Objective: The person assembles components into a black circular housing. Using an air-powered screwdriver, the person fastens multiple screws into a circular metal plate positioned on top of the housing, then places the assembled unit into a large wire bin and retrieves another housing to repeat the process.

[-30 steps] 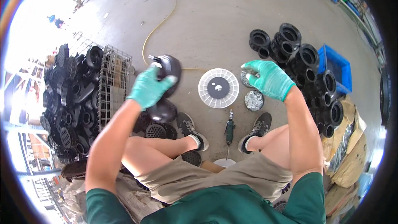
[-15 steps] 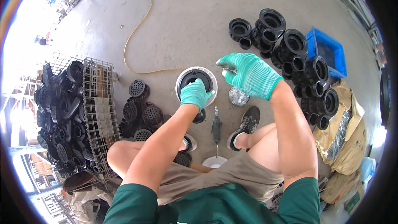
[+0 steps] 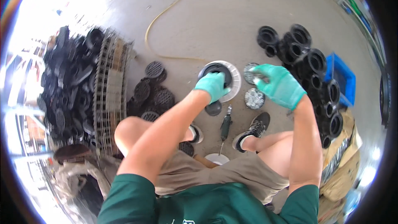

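A black round plastic fitting (image 3: 215, 69) sits on a white round bucket-like stand (image 3: 236, 82). Its black side outlet (image 3: 214, 108) seems to stick out toward me. My left hand (image 3: 210, 86), in a green glove, is closed on the fitting's near rim. My right hand (image 3: 282, 86), gloved alike, hovers at the edge of a round dish of small metal pieces (image 3: 250, 73). Its thumb and fingers look apart, though motion blurs them. Just nearer lies a second round dish of shiny clear or metallic pieces (image 3: 254, 98). A green power driver (image 3: 226, 127) lies on the floor between my feet.
Black fittings (image 3: 317, 60) stand in stacks at right, beside a blue crate (image 3: 342, 79) and brown sacks (image 3: 342, 170). Black perforated round covers (image 3: 163, 98) lie at left, before a wire cage (image 3: 108, 87) of black parts. A yellow hose (image 3: 147, 37) crosses the floor.
My right hand has moved from beside the stand to the dish of metal pieces. My left hand stays on the fitting. The whole view has shifted, and the second dish now shows.
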`<state>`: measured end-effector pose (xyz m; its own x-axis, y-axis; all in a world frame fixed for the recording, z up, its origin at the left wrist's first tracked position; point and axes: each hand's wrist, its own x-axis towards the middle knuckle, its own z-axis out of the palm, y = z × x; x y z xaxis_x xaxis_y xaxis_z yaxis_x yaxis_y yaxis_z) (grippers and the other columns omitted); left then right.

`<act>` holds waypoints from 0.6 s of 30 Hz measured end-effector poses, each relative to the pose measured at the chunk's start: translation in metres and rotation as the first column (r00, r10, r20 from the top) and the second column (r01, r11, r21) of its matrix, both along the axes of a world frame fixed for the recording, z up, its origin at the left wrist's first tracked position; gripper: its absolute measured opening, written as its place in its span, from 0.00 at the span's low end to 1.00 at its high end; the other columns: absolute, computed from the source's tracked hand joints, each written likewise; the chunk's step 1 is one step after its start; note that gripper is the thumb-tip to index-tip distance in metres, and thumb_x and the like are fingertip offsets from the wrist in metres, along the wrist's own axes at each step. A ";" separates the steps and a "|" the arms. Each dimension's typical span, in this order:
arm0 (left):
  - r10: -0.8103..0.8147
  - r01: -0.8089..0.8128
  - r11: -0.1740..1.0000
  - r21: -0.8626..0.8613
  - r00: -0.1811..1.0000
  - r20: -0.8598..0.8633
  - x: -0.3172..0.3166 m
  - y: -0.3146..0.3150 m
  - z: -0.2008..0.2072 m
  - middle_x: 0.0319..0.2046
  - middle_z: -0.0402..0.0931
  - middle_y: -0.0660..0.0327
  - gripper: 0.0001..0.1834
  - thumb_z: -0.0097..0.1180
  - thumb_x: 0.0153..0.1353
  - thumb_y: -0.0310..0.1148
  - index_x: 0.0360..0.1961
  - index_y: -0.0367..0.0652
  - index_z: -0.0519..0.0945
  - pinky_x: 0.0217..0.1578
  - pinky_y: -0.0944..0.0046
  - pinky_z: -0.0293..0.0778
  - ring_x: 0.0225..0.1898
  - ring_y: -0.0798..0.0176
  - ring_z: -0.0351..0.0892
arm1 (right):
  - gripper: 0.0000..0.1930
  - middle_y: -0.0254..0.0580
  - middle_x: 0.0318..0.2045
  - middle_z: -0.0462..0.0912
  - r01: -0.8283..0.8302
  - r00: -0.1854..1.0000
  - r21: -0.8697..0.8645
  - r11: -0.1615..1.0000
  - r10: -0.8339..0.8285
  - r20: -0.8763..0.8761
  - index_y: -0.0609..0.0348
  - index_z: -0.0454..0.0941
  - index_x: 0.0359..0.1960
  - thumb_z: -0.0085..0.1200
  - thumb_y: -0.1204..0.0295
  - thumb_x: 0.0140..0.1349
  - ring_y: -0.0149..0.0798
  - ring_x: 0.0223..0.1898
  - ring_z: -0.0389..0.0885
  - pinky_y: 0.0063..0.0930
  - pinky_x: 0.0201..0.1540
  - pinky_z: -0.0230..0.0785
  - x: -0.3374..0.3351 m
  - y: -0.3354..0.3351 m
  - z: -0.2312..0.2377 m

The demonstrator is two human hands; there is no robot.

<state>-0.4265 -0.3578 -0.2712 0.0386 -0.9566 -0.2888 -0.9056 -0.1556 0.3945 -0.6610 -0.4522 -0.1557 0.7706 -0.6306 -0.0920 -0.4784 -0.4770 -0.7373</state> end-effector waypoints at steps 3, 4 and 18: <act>-0.126 0.123 0.991 0.060 0.990 0.059 0.044 -0.004 0.101 0.44 0.83 0.44 0.24 0.58 0.64 0.50 0.50 0.40 0.80 0.49 0.46 0.78 0.46 0.39 0.83 | 0.18 0.53 0.44 0.86 -0.022 1.000 0.036 0.999 0.022 0.022 0.60 0.81 0.54 0.58 0.71 0.63 0.47 0.39 0.86 0.35 0.47 0.77 0.007 0.004 -0.005; -0.117 0.129 0.982 -0.141 0.989 0.090 0.074 0.008 0.122 0.45 0.84 0.46 0.25 0.58 0.66 0.50 0.53 0.39 0.80 0.50 0.48 0.78 0.47 0.41 0.84 | 0.18 0.53 0.44 0.86 -0.077 0.997 0.035 0.996 0.077 0.022 0.60 0.81 0.54 0.58 0.71 0.63 0.47 0.39 0.86 0.35 0.47 0.77 0.011 0.005 -0.008; 0.839 -0.820 0.539 0.191 0.503 -0.207 0.257 0.290 -0.096 0.58 0.79 0.48 0.22 0.54 0.71 0.31 0.64 0.37 0.73 0.59 0.57 0.75 0.58 0.50 0.80 | 0.18 0.40 0.46 0.87 0.153 0.941 0.362 0.919 -0.024 -0.336 0.62 0.80 0.57 0.55 0.78 0.65 0.30 0.46 0.83 0.25 0.50 0.74 -0.010 0.013 -0.093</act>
